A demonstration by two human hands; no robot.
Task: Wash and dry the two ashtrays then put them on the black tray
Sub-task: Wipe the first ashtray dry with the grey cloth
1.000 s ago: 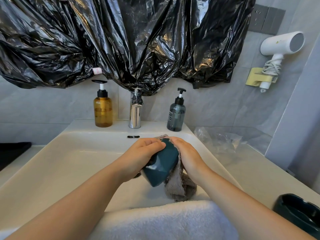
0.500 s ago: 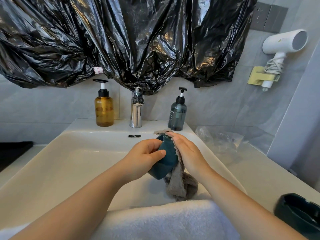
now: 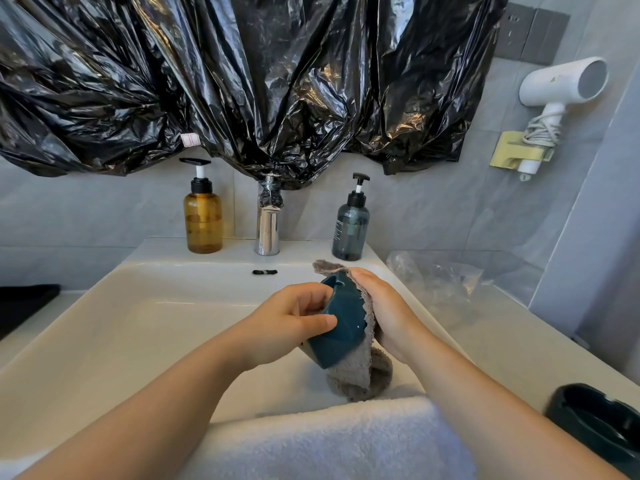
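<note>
Your left hand (image 3: 294, 323) pinches the teal ashtray (image 3: 341, 327) at frame centre over the sink (image 3: 104, 327); your right hand (image 3: 384, 313) presses a grey cloth (image 3: 353, 372) against it. Glazed and possibly wet, it could slip and chip. The second ashtray (image 3: 599, 420) sits lower right.

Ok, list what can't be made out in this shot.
- Teal ashtray, head view: its inside is turned away, covered by the left hand and grey cloth.
- Second ashtray: cut off by the frame's lower right edge.
- Dark object at left: cut by the edge; can't tell if it's the tray.
- Grey bottle label: too small.
</note>
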